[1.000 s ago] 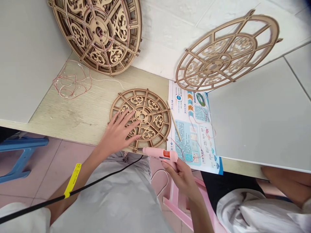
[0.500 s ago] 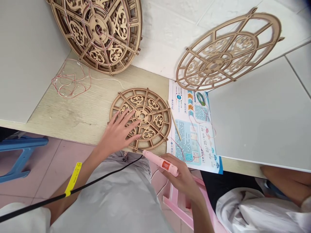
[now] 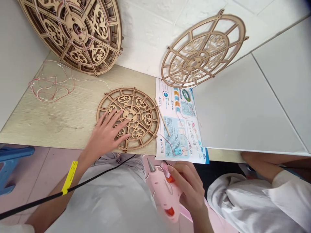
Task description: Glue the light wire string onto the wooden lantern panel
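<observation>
1. Head view, the right hand (image 3: 190, 183): it is closed around the grip side of a pink glue gun (image 3: 165, 195), held below the near edge of the surface (image 3: 63, 126), in front of the person's body.
2. Head view, direction: the gun's long axis runs obliquely, its nozzle pointing up and slightly left in the picture, towards the surface, its rear end down and to the right. The nozzle tip is apart from the wooden disc (image 3: 134, 116).
3. Head view, gun's look: smooth pink body, tapered grey nozzle, an orange part beside the fingers and another orange patch near the rear, with a thin bent wire along the side.
4. Head view, the left hand (image 3: 105, 131): open, fingers spread, resting on the left part of the disc.
5. Head view, the disc: it lies flat on the surface at the near edge, face up; being round, it has no long axis. It is light brown with darker edges, a ringed hub, straight spokes, scrolled openwork panels and small rim tabs, one pair pointing towards the person.
</observation>
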{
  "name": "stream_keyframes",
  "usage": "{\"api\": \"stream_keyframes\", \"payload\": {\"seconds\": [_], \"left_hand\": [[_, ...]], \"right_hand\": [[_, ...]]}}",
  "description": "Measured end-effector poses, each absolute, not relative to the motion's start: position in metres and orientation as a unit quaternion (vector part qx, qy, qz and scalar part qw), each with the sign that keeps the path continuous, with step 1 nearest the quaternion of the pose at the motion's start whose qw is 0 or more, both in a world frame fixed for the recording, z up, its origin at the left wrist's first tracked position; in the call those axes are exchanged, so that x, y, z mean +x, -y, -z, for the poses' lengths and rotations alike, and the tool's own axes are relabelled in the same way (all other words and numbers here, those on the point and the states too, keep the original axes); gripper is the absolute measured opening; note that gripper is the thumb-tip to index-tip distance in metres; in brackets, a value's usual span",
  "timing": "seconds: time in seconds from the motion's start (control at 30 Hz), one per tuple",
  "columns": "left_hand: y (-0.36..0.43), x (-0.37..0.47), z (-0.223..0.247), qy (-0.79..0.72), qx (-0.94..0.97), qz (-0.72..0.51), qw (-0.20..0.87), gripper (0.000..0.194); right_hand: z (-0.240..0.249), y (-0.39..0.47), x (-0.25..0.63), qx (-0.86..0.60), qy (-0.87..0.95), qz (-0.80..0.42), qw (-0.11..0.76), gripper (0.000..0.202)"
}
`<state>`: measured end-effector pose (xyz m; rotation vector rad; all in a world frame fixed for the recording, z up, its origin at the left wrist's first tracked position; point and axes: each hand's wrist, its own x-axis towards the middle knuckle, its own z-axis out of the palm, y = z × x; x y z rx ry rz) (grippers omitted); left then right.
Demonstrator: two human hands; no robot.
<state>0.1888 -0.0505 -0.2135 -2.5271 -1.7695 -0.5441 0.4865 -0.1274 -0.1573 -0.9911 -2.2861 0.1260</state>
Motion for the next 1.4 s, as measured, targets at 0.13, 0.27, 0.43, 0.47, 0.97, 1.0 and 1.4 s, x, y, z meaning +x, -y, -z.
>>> {"api": "stream_keyframes", "payload": {"seconds": [0.13,0.27,0.43,0.47,0.97,1.0,1.4], "left_hand": [[0.05,0.189,0.214,0.562,-0.808,0.175,0.023,0.057],[0.05,0.19,0.214,0.563,-0.808,0.172,0.029,0.056],[0.051,0.19,0.214,0.563,-0.809,0.171,0.014,0.056],[0.051,0.19,0.215,0.562,-0.809,0.172,0.011,0.056],[0.046,0.188,0.215,0.546,-0.815,0.193,0.036,0.056],[0.044,0.188,0.216,0.538,-0.817,0.204,0.04,0.057],[0.04,0.19,0.22,0.526,-0.811,0.255,0.012,0.061]], "right_hand": [[0.172,0.133,0.49,-0.431,0.819,-0.181,0.333,0.032],[0.192,0.13,0.493,-0.505,0.745,-0.325,0.289,0.029],[0.205,0.112,0.492,-0.518,0.602,-0.577,0.192,0.052],[0.205,0.109,0.491,-0.519,0.597,-0.584,0.18,0.053],[0.161,0.111,0.472,-0.493,0.609,-0.554,0.28,0.055],[0.161,0.111,0.472,-0.477,0.568,-0.6,0.3,0.058],[0.172,0.112,0.478,-0.449,0.517,-0.634,0.359,0.071]]}}
